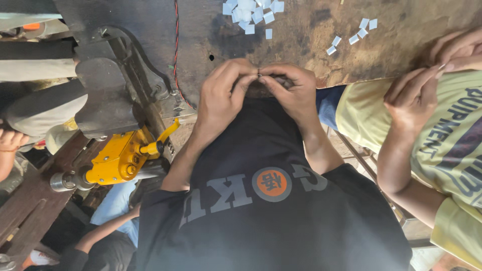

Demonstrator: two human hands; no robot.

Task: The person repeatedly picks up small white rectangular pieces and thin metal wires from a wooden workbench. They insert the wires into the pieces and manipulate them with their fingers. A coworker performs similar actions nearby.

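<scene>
We pinch a tiny metal piece [259, 75] between left hand [221, 95] and right hand [293, 93] fingertips; it looks light, stiff and easily dropped.

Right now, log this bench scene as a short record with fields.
Left hand: left hand pinches a small dark part with its fingers, at the edge of the wooden bench
Right hand: right hand pinches the same part from the other side, fingertips meeting the left's
On bench: small white squares in a loose pile, a few more scattered to the side
Beside bench: yellow hand press with a dark metal frame
Nearby: a co-worker's hands, yellow shirt
</scene>
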